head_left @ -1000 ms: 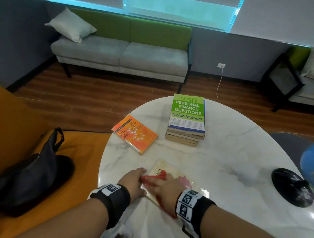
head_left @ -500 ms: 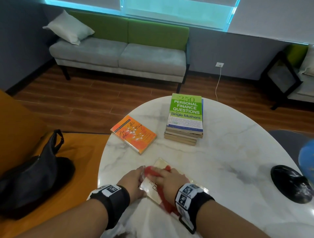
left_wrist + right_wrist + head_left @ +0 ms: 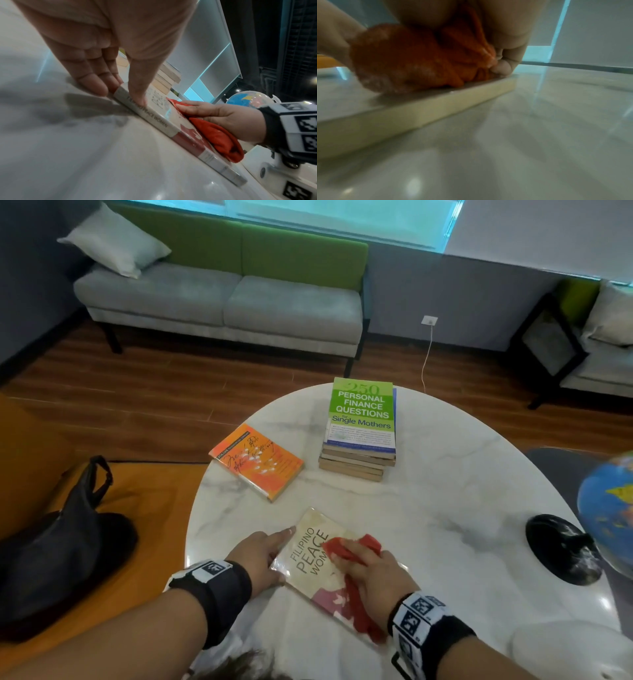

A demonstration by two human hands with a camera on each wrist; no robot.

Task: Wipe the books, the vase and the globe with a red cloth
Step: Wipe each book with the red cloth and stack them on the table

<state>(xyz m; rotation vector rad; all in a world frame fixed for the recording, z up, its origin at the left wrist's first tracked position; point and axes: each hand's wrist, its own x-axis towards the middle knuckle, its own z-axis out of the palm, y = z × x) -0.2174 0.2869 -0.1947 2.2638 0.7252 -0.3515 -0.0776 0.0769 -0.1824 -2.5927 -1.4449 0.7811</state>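
Lying under right hand (image 3: 373,573): red cloth (image 3: 356,546).

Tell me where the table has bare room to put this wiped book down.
Bare marble lies between the stack and the globe base, and right of the book being wiped. The left side is crowded: orange book, both hands.
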